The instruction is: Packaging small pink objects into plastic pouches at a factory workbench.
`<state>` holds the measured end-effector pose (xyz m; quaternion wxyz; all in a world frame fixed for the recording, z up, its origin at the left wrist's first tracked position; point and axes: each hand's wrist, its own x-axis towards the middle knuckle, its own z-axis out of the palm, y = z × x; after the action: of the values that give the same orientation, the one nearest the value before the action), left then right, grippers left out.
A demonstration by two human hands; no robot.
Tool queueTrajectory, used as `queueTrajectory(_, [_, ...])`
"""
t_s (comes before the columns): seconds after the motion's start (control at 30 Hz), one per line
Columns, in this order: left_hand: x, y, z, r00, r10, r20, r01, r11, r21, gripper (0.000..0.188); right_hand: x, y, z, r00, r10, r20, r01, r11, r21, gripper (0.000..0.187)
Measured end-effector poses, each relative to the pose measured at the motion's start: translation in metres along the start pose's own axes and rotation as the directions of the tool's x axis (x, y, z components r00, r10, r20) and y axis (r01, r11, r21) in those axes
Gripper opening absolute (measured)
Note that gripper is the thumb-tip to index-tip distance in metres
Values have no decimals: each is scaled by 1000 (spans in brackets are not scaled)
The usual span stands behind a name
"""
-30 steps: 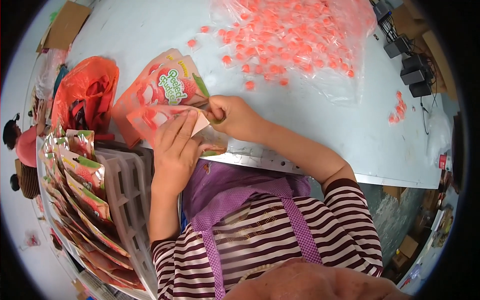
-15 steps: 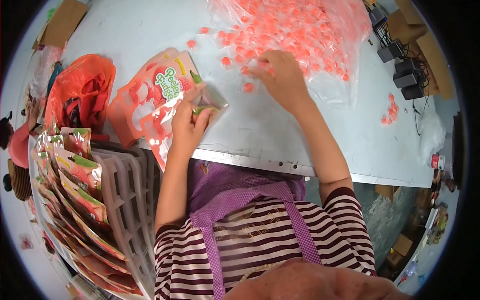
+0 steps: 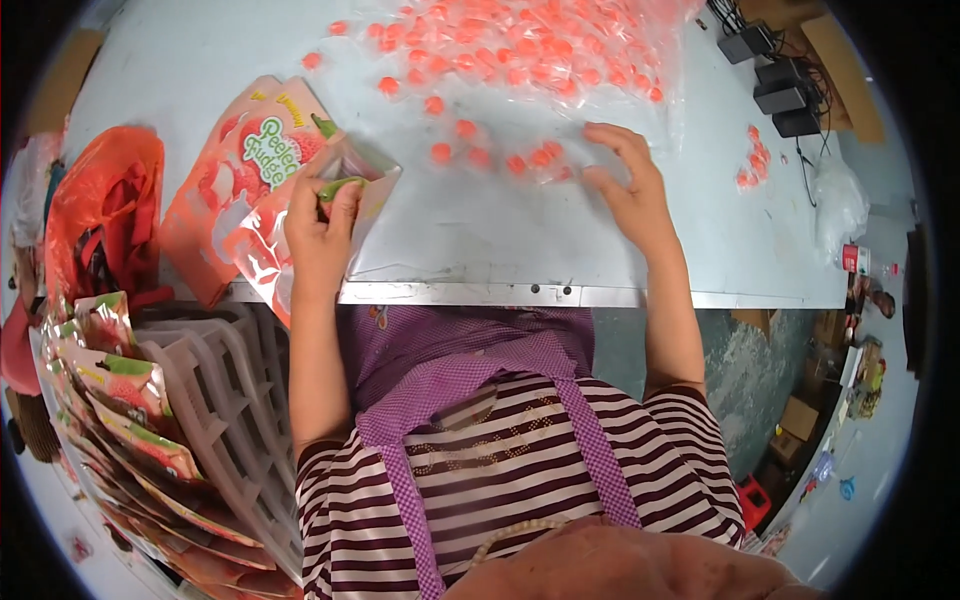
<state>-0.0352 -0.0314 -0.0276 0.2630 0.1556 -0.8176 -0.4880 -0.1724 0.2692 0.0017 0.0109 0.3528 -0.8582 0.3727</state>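
My left hand [image 3: 322, 215] grips a pink printed pouch [image 3: 262, 243], thumb and fingers at its green-edged top. The pouch mouth gapes toward the right. Under and beyond it lie flat pouches [image 3: 205, 185] of the same print, fanned on the table. My right hand [image 3: 635, 190] hovers over or rests at the tabletop, fingers spread and holding nothing. Just left of its fingertips is a loose row of red candies in clear wrappers [image 3: 516, 164]. Farther back, a big heap of the same candies [image 3: 530, 45] lies on clear plastic sheeting.
Lower left, a pale plastic crate [image 3: 205, 385] stands beside filled pouches [image 3: 130, 385] packed upright. An orange plastic bag [image 3: 120, 190] sits at the table's left. Black power adapters [image 3: 780, 90] and a small candy cluster [image 3: 753, 158] are on the right. The table's metal edge [image 3: 450, 292] runs before me.
My right hand has moved from the heap's near edge toward the right and opened. Several candies now lie spread in front of the heap. My left hand keeps the pouch; the view has shifted.
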Motion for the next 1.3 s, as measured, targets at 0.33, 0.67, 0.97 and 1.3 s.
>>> queueTrajectory(0.33, [0, 1, 0, 999, -22, 23, 21, 999, 35, 21, -2, -2, 22, 995, 4, 98, 2, 998, -59, 49])
queueTrajectory(0.67, [1, -5, 2, 1000, 17, 19, -17, 1000, 1, 20, 3, -10, 45, 984, -124, 124, 150, 962, -230, 42])
queueTrajectory(0.97, [0, -7, 4, 1000, 7, 8, -6, 999, -34, 18, 43, -41, 55, 967, -234, 105, 253, 940, -229, 39])
queueTrajectory(1.3, [1, -10, 3, 999, 27, 27, -27, 999, -19, 17, 74, -46, 73, 954, -209, 217, 257, 939, -226, 48])
